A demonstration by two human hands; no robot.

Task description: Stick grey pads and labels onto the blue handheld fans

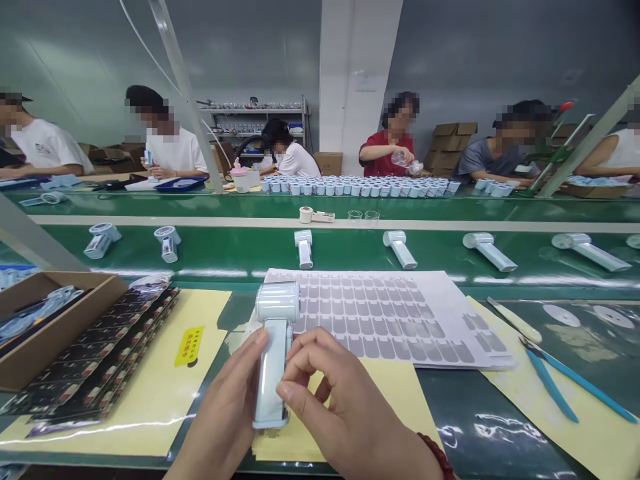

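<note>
My left hand (227, 407) is wrapped round the handle of a pale blue hand-held device with a cylindrical head (273, 367), which stands nearly upright before me. Thumb and index finger of my right hand (340, 393) are pinched together at the right edge of that handle; whatever lies between the fingertips is too small or hidden to make out. Behind the device lies a white sheet with rows of grey stickers (370, 317). Yellow paper (400, 393) is under my hands.
At left stand a cardboard box (100, 300) and a stack of black printed packets (100, 360). Blue-handled pliers (555, 380) and a white-handled knife (520, 321) lie right. Similar devices (400, 249) sit along the green belt (350, 253). Several co-workers sit across.
</note>
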